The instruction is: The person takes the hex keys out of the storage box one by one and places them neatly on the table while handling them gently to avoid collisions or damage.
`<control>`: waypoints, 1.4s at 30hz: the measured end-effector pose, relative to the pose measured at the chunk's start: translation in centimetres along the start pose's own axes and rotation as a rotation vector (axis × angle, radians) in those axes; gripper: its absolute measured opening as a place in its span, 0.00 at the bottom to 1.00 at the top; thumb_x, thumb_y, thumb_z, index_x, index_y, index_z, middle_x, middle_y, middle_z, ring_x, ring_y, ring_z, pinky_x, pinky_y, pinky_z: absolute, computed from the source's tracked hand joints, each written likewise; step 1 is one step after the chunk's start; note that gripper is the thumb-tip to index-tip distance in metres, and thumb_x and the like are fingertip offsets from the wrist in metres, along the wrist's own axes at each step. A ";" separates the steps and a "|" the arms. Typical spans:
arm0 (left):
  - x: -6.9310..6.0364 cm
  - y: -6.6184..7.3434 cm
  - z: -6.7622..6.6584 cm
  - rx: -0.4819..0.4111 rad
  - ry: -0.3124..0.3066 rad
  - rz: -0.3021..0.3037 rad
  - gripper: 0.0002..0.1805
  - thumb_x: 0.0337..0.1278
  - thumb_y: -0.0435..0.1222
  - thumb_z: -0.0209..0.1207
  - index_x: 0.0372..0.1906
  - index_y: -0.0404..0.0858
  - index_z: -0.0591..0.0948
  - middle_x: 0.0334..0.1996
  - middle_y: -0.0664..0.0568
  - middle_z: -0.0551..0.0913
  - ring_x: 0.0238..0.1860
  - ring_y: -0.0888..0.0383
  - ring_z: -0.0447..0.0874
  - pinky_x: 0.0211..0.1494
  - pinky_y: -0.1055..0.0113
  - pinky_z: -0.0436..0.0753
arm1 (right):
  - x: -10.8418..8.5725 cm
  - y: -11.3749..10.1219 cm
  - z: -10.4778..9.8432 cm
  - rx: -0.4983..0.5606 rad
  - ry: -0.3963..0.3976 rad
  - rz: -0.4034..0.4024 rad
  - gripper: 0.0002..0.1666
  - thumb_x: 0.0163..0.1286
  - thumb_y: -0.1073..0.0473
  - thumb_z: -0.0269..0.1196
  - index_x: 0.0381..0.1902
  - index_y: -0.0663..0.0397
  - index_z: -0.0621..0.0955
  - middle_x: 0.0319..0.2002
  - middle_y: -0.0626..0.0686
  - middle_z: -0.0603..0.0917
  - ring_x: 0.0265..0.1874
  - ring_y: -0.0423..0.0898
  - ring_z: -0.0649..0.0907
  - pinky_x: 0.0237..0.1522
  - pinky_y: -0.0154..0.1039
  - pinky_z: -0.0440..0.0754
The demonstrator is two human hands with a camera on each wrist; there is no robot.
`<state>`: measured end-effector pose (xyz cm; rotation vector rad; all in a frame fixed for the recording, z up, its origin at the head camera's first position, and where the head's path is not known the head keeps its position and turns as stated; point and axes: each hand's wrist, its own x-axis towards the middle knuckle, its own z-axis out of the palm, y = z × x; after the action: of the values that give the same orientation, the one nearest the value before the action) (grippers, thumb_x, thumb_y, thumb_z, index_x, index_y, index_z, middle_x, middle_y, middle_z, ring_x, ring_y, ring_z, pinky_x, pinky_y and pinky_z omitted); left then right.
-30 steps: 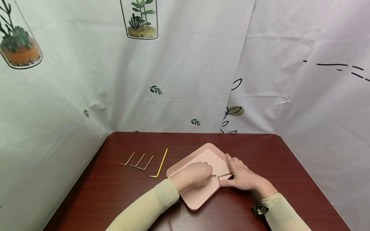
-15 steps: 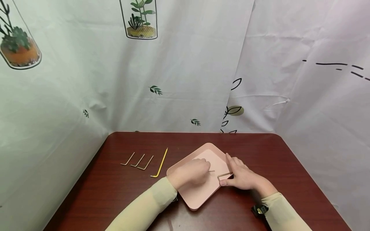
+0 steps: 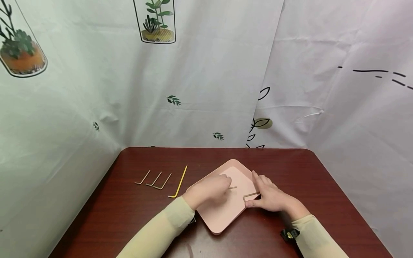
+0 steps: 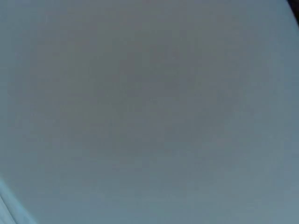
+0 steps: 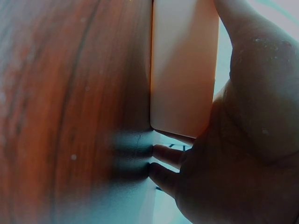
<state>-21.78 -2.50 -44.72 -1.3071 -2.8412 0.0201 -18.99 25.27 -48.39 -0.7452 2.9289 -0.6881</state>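
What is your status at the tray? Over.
Left grip holding thin metal rod over tray. Right grip against tray corner. L-shaped key beside right grip; nothing visibly blocking.

Tray (image 3: 219, 222) looks smooth, matt plastic; bench (image 3: 322, 186) is wood-grain, semi-gloss. L-keys (image 3: 166, 181) are bare metal, dull sheen; yellow key (image 3: 181, 181) has smooth coating w/ bare metal tip. Backdrop (image 3: 206, 71) is creased matl., cloth or plastic unclear; sleeves (image 3: 161, 225) matt cloth.

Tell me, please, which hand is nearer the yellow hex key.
Left. The left hand is over the tray, right of the yellow hex key; the right hand is farther, at the tray's right edge.
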 end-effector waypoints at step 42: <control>-1.6 -2.6 -1.9 -0.131 0.029 -0.146 0.09 0.64 0.31 0.68 0.36 0.43 0.77 0.32 0.54 0.77 0.31 0.56 0.77 0.39 0.58 0.80 | 0.1 0.0 0.1 -0.012 0.007 -0.002 0.81 0.61 0.26 0.78 0.86 0.75 0.52 0.70 0.68 0.74 0.71 0.68 0.73 0.70 0.69 0.73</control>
<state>-22.70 -5.41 -42.74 -1.1049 -2.9488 -0.1879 -19.04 25.20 -48.43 -0.7491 2.9420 -0.6754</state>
